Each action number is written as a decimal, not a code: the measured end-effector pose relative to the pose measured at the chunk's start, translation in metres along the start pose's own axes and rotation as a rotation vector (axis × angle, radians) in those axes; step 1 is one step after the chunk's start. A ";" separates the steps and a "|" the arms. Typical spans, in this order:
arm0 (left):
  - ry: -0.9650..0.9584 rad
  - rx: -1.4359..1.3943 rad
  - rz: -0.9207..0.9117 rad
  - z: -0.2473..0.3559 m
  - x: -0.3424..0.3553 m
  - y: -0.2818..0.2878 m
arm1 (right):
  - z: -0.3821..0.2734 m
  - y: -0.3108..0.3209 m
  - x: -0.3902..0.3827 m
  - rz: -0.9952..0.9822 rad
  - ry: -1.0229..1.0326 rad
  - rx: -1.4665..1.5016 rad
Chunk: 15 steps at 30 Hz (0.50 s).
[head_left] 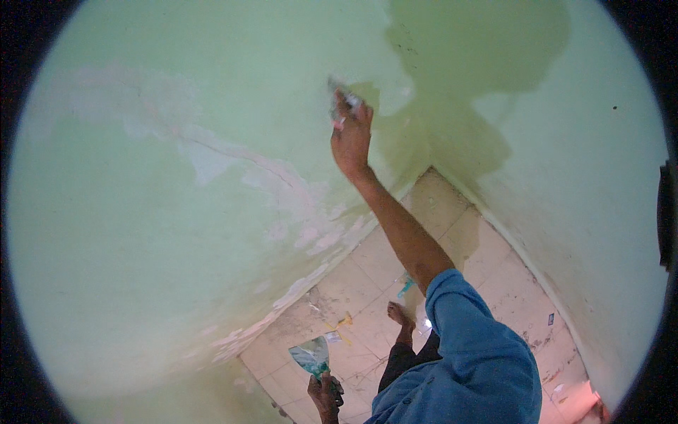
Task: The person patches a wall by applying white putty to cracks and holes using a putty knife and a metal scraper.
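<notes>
My right hand (351,141) is raised against the green wall (233,85), its fingers closed on a small putty knife (337,92). That tool is blurred, with its greyish blade at or very near the wall surface. Low in the view, my left hand (325,397) grips a wide putty knife (311,355) by its handle. The wide blade points up and carries whitish and green smears. Across the wall to the left of my right hand runs a pale patched band (247,157) with a thin crack line in it.
Two walls meet in a corner just right of my raised hand. On the tiled floor (367,265) lie a teal tool (405,286), a yellow piece (345,321) and scattered debris. My bare foot (397,312) stands nearby. A dark object (664,215) sits at the far right.
</notes>
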State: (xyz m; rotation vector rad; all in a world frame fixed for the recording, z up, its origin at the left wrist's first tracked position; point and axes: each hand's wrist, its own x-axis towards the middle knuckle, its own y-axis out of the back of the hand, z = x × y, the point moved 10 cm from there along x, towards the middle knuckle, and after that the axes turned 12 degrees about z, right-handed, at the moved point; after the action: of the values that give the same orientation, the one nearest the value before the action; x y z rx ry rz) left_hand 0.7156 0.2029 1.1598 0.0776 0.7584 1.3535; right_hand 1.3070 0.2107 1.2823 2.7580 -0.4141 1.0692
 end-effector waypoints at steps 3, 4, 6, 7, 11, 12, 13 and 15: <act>0.021 0.046 0.012 -0.001 0.002 -0.002 | -0.003 -0.020 -0.025 -0.259 -0.041 0.032; 0.012 0.070 0.015 0.001 0.003 -0.003 | -0.006 -0.009 -0.021 -0.152 0.016 0.053; -0.013 0.033 0.007 0.006 0.002 -0.004 | 0.002 0.004 -0.014 -0.044 -0.014 0.022; -0.023 0.025 -0.008 0.007 0.002 -0.006 | 0.002 0.005 -0.007 -0.030 0.023 0.052; 0.070 0.041 0.043 -0.005 0.002 -0.003 | 0.007 -0.009 0.002 -0.057 -0.006 -0.007; 0.068 0.045 0.056 -0.008 0.003 -0.002 | 0.008 -0.022 -0.008 -0.164 -0.016 -0.036; 0.104 0.069 0.068 -0.016 0.006 -0.003 | 0.016 -0.036 -0.026 -0.343 -0.048 -0.103; -0.006 0.011 0.053 -0.013 0.016 -0.010 | 0.013 -0.039 -0.065 -0.489 0.062 -0.006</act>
State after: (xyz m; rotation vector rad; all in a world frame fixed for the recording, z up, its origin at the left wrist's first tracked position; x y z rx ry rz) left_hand 0.7175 0.2103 1.1379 0.1108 0.7631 1.3986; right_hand 1.2814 0.2580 1.2274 2.6021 0.2557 1.0107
